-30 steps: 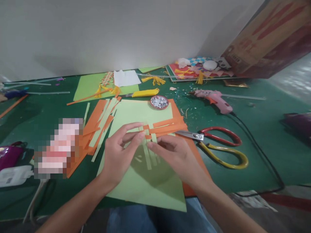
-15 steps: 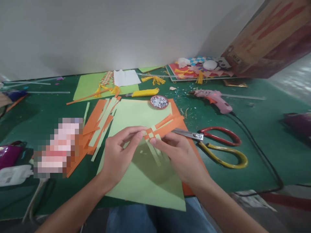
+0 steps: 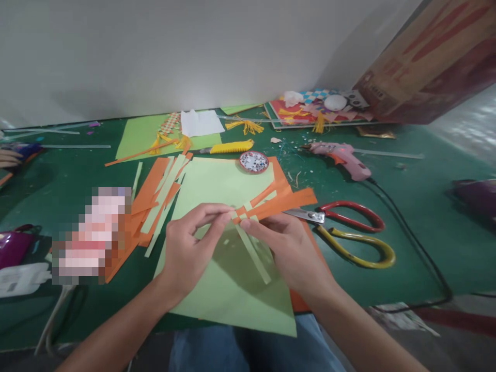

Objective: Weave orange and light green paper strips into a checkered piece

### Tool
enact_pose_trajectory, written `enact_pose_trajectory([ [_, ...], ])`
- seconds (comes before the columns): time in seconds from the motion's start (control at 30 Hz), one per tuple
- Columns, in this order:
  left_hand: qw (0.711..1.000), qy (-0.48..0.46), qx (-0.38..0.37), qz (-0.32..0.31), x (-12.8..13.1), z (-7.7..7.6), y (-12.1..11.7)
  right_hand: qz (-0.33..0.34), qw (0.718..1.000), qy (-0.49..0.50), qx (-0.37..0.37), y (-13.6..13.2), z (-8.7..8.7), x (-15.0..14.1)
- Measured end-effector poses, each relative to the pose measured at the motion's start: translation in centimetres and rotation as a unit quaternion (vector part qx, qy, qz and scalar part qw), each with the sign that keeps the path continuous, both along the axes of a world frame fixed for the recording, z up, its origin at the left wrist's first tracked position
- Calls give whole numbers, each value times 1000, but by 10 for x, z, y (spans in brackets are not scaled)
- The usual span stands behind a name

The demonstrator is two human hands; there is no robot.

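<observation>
Woven paper strips (image 3: 248,207) in orange and pale green are held up between my two hands. My left hand (image 3: 194,240) pinches their left edge between thumb and fingertips. From below and the right, my right hand (image 3: 287,240) grips the weave, its thumb on the front and its other fingers behind. Loose orange ends fan out to the upper right, and pale green ends hang down. Under both hands lies a pale green paper sheet (image 3: 232,305) over an orange sheet (image 3: 300,302). Scissors (image 3: 320,216) with red and yellow handles lie right of my right hand.
Cut paper strips (image 3: 155,206) lie left of the sheet. Behind it are a small dish (image 3: 253,161) and a yellow cutter knife (image 3: 232,148). A pink glue gun (image 3: 341,156) with a black cord rests at right. Another person's hand (image 3: 10,159) shows at far left.
The loose orange and green strip ends have spread and stretch further out. My hands stay in nearly the same place on the weave. Another person's fingers have come into view at far left.
</observation>
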State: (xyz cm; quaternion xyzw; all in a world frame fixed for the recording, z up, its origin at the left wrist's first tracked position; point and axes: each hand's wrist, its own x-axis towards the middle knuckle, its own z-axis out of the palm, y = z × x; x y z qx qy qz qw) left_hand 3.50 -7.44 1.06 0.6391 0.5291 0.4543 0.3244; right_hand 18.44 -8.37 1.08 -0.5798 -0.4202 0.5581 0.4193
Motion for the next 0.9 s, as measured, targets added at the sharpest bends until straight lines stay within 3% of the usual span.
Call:
enact_pose_trajectory([
  [0.17,1000,-1,1,-2,0,-1,0,3,999,13,34,1,3,0],
  [0.27,1000,-19,-12,-6,-1,0,1,12,998,54,8,1,-1,1],
  [0.4,996,-52,-35,-56,-3,2,2,36,990,125,-47,2,-8,4],
  [0.6,996,-53,-44,-64,-4,0,3,34,991,131,0,2,-11,7],
  [0.73,996,-58,-30,-59,-4,0,3,69,980,175,-56,3,-9,5],
  [0.9,995,-71,-28,-62,-4,1,3,65,969,235,-51,4,-7,5],
])
